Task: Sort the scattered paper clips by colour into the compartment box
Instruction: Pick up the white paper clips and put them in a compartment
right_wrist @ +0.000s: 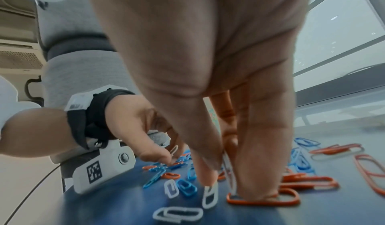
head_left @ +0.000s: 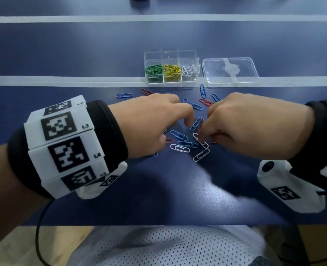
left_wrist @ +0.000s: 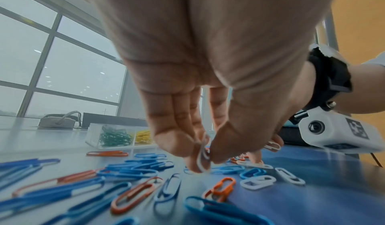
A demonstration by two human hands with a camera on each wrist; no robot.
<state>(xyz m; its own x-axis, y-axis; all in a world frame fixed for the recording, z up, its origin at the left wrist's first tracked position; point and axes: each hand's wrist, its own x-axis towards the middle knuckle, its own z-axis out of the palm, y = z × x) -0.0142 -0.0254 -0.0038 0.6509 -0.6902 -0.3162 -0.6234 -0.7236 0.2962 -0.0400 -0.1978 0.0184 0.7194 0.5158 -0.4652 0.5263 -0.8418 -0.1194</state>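
White clips [head_left: 180, 148] lie on the table [head_left: 82, 58] just below both hands, long axes slanting. The left hand [head_left: 149, 120] pinches a white clip [left_wrist: 203, 157]; the right hand [head_left: 251, 127] pinches another, nearer the box [head_left: 171, 69].

We hold both hands knuckles-up, close together — left hand [head_left: 151, 120] pinching with curled fingertips, right hand [head_left: 254, 125] likewise.

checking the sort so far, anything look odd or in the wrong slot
Nothing stands out: the compartment box holds green, yellow and white clips each in its own compartment, its lid lies flat beside it, and blue, red and white clips lie scattered unsorted.
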